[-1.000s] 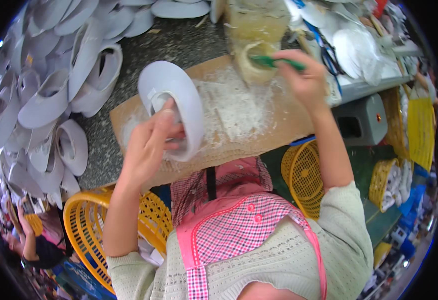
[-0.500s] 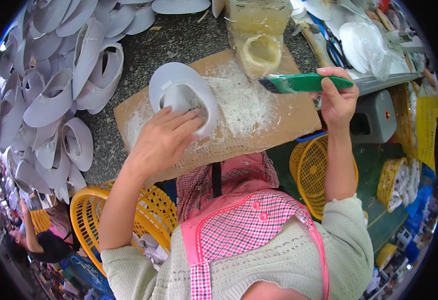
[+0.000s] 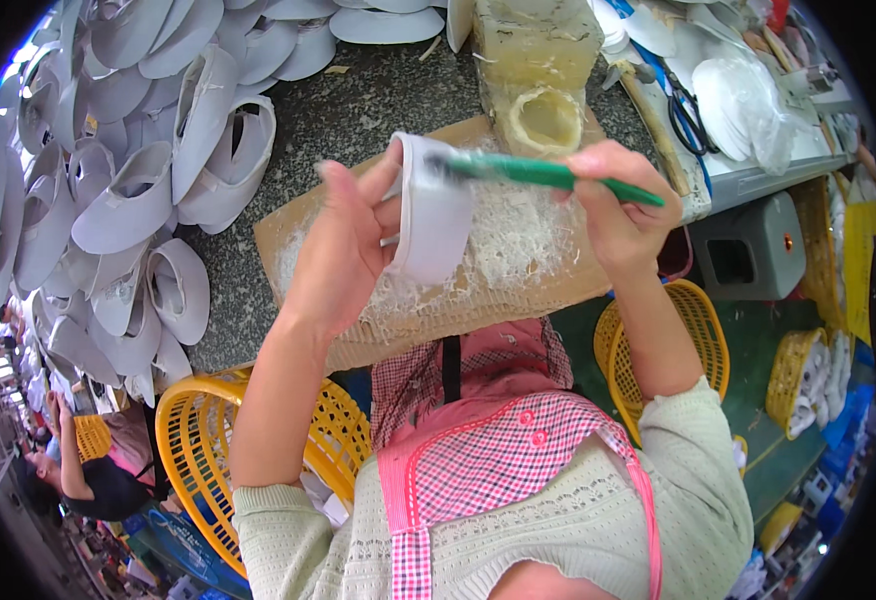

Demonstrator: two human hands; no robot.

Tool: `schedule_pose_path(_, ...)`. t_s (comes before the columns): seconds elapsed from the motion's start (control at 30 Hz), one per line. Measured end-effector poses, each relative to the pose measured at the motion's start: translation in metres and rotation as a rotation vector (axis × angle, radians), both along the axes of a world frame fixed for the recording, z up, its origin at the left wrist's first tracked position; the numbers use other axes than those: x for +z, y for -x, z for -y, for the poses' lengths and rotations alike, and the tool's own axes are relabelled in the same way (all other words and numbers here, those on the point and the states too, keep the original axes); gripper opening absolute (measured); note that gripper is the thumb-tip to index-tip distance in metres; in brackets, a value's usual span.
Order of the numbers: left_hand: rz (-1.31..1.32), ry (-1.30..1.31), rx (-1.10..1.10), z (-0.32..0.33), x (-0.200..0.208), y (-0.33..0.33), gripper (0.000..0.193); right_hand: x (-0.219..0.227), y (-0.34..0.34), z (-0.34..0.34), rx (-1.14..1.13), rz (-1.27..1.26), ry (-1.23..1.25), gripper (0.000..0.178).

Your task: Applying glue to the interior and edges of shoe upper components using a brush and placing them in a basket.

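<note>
My left hand [image 3: 333,255] is tucked inside a pale grey shoe upper [image 3: 438,230], holding it up on edge above the cardboard sheet [image 3: 298,220]. The thumb sticks up free, and some fingers are hidden behind the piece. In my right hand [image 3: 618,205] is a green-handled brush [image 3: 548,174]; its dark bristles, blurred by motion, rest against the top of the upper's outer face. White, dried-looking residue covers the middle of the cardboard. Just beyond the brush stands a yellowish, glue-crusted pot [image 3: 546,118] with a round opening.
Many similar grey uppers [image 3: 123,200] are heaped on the speckled table at left. Scissors [image 3: 686,120] and a wooden-handled tool [image 3: 653,125] lie at right. Yellow baskets [image 3: 193,450] stand below the table edge. Another person [image 3: 93,480] is at far left.
My left hand has lifted the upper off the cardboard and turned it on edge. My right hand has moved left and lower, bringing the brush bristles onto the upper.
</note>
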State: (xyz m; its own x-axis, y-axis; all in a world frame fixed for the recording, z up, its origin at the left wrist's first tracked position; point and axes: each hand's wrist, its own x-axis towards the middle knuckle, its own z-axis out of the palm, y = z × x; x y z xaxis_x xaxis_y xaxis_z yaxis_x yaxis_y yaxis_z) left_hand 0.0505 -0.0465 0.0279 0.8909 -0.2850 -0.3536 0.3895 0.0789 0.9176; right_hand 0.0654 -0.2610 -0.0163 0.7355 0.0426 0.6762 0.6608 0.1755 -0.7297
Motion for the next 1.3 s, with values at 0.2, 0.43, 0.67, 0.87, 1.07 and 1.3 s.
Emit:
schedule_pose_path(0.2, -0.014, 0.131, -0.081, -0.001, -0.005, 0.003, 0.112, 0.015, -0.002, 0.01, 0.17, 0.291, 0.281, 0.013)
schedule_pose_path(0.43, -0.005, 0.16, 0.051, -0.011, 0.024, 0.011, 0.12, 0.028, -0.01, -0.015, 0.144, 0.477, 0.286, 0.013)
schedule_pose_path(0.67, 0.053, 0.585, 0.053, -0.032, 0.028, 0.045, 0.118, 0.034, -0.012, -0.042, 0.066, 0.335, 0.041, 0.016)
schedule_pose_path(0.87, 0.001, 0.495, 0.234, -0.035, 0.019, 0.065, 0.114, 0.03, -0.001, -0.047, 0.36, 0.059, -0.038, 0.014)
schedule_pose_path(1.07, -0.159, 0.494, 0.252, -0.037, 0.001, 0.045, 0.107, 0.002, 0.009, -0.038, 0.358, 0.307, 0.264, 0.017)
schedule_pose_path(1.3, -0.267, 0.412, 0.148, -0.02, -0.012, -0.004, 0.096, -0.03, 0.02, -0.022, 0.248, 0.062, 0.26, 0.019)
